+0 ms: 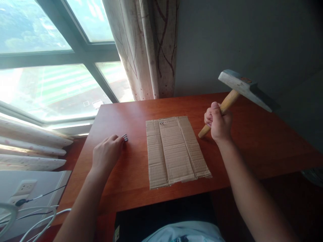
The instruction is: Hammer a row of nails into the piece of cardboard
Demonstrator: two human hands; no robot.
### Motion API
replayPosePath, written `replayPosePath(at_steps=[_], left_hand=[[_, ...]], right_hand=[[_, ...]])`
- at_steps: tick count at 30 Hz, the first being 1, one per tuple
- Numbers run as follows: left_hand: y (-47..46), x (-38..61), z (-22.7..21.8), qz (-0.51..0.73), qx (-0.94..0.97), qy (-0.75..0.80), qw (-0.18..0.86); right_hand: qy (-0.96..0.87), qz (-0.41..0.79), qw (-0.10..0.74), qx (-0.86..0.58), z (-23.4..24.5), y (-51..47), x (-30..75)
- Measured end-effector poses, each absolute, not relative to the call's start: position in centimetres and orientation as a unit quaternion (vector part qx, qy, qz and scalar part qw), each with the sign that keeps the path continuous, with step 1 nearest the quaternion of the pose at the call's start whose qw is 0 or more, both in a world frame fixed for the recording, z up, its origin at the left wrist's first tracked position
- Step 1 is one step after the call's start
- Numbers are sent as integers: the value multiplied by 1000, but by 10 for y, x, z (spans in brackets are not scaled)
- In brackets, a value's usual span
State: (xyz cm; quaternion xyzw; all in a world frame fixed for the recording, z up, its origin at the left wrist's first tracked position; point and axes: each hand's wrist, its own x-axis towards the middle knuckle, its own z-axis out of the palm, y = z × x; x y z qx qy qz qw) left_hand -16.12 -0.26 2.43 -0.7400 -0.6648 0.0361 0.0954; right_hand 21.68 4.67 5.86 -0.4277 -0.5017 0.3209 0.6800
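My right hand (pixel 219 122) is wrapped round the wooden handle of a hammer (pixel 230 97), holding it raised over the right part of the table. The hammer's grey metal head is up, and the handle's end points down to the left. On the left, my left hand (pixel 108 151) has its fingers pinched together at several small, shiny metal nails (pixel 125 137), whose ends stick out past the fingertips. Between the hands a creased piece of brown cardboard (pixel 176 151) lies flat. A row of small dark marks (pixel 167 122) runs near its far edge.
The reddish-brown wooden table (pixel 123 178) reaches to a grey wall (pixel 214 43). A patterned curtain (pixel 143 50) hangs behind it, beside a large window (pixel 63 84). At the lower left are a wall socket (pixel 26 187) and white cables (pixel 47 225).
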Motion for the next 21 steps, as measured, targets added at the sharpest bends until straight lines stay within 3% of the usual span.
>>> replayPosePath(at_steps=[16, 21], left_hand=[[4, -161, 28, 30, -747, -663, 39], [5, -150, 37, -163, -734, -656, -60]], right_hand=[[-504, 315, 684, -424, 57, 48, 216], [-501, 315, 681, -431, 56, 48, 216]])
